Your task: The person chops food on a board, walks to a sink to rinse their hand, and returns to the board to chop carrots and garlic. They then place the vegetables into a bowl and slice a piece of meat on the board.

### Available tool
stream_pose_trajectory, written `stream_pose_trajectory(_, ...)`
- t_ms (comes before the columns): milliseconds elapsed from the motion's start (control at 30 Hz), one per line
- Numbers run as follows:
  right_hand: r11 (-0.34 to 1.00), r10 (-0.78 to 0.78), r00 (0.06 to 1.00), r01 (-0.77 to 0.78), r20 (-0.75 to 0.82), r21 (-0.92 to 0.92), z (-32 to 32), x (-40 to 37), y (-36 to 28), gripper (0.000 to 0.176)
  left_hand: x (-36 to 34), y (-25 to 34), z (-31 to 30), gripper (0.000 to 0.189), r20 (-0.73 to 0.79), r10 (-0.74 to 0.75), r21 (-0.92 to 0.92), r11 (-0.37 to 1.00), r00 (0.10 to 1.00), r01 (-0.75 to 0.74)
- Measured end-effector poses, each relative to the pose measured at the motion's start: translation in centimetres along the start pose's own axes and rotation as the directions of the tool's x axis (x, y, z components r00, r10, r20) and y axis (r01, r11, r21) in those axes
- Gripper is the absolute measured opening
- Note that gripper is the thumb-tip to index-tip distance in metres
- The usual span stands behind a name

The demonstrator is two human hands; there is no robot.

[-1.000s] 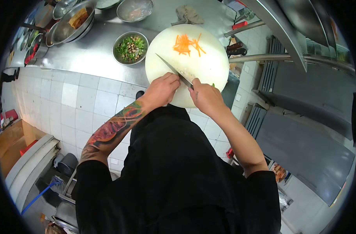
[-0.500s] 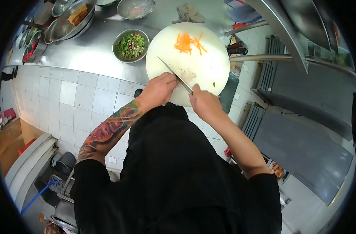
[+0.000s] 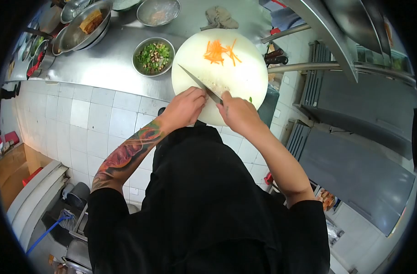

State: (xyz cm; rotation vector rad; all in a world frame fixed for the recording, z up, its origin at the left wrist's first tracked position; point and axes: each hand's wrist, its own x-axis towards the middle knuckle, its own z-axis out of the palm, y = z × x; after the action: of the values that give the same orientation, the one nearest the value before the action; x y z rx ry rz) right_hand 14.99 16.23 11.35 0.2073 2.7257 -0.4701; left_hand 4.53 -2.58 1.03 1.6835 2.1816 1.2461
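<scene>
In the head camera's view, I bend over a round white cutting board [image 3: 185,55], a knife [image 3: 197,81] set diagonally across its near left part. The long axis of the blade runs from my right hand [image 3: 239,114], above the board's near right part, to a tip just inside the left edge. My right hand is the nearer of the two, its fingers closed around the handle, which they mostly hide; from them, the blade extends forward and left.

My left hand [image 3: 186,106] comes in over the board's near left edge, fingers curled at the blade's near side. The blade passes just ahead of those fingertips; whether they touch it, or pin something underneath, I cannot tell.

Orange shreds [image 3: 214,52] lie near the board's far edge, beyond the knife and well apart from both hands. A green scrap [image 3: 250,99] sits near the right edge, just beside my right hand. Off the board's left edge, a metal bowl [image 3: 134,49] of chopped greens [image 3: 153,57] stands on the steel surface [image 3: 85,68]; a crumpled cloth [image 3: 221,18] lies past the far edge.
</scene>
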Motion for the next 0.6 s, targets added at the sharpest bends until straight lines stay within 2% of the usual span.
stream_pose_trajectory(33, 1.0, -0.004, 1.0, 0.004, -0.001, -0.006, -0.7, -0.7, 0.0, 0.025, 0.0, 0.1, -0.2, 0.016, 0.003, -0.032, -0.013, 0.999, 0.999, 0.032)
stream_pose_trajectory(133, 0.988, 0.155, 0.974, -0.153, 0.164, -0.024, -0.4, -3.1, -1.0, 0.026, -0.8, -0.5, 0.2, 0.016, 0.025, -0.007, 0.001, 1.0, 1.0, 0.007)
stream_pose_trajectory(167, 0.988, 0.157, 0.973, -0.156, 0.167, -0.019, 0.8, -2.4, -1.2, 0.026, -1.0, -0.7, 0.3, 0.016, 0.031, -0.009, -0.001, 1.0, 0.999, 0.009)
stream_pose_trajectory(233, 0.999, 0.046, 0.998, -0.046, -0.04, 0.0, 2.5, 0.2, -1.1, 0.025, -0.8, -0.8, 0.5, 0.016, -0.026, -0.01, -0.002, 1.0, 1.0, 0.01)
stream_pose_trajectory(333, 1.0, 0.007, 0.998, -0.007, -0.07, -0.008, 0.7, 1.2, -0.8, 0.025, -0.5, -0.3, -0.1, 0.016, -0.012, -0.049, -0.009, 0.999, 0.999, 0.049)
stream_pose_trajectory(367, 1.0, 0.001, 0.998, -0.001, -0.069, -0.011, -0.4, 0.6, -0.9, 0.025, -0.5, -0.4, -0.3, 0.016, -0.018, -0.053, -0.007, 0.999, 0.998, 0.053)
stream_pose_trajectory(433, 0.997, 0.067, 0.995, -0.065, 0.071, -0.03, -1.9, -2.1, -1.3, 0.025, -0.9, -0.3, -0.2, 0.017, -0.006, -0.049, -0.02, 0.999, 0.999, 0.049)
stream_pose_trajectory(533, 0.99, 0.139, 0.979, -0.133, 0.147, -0.052, -0.5, -3.0, -1.1, 0.025, -1.1, -0.6, 0.2, 0.019, 0.004, -0.035, -0.027, 0.999, 0.999, 0.036)
stream_pose_trajectory(567, 0.989, 0.145, 0.978, -0.139, 0.151, -0.049, 0.4, -2.5, -1.2, 0.025, -1.2, -0.6, 0.2, 0.019, 0.008, -0.035, -0.032, 0.999, 0.999, 0.035)
stream_pose_trajectory(600, 0.995, 0.1, 0.992, -0.099, 0.08, -0.023, 1.4, -1.1, -1.3, 0.025, -1.3, -0.7, 0.3, 0.02, -0.001, -0.045, -0.037, 0.998, 0.999, 0.045)
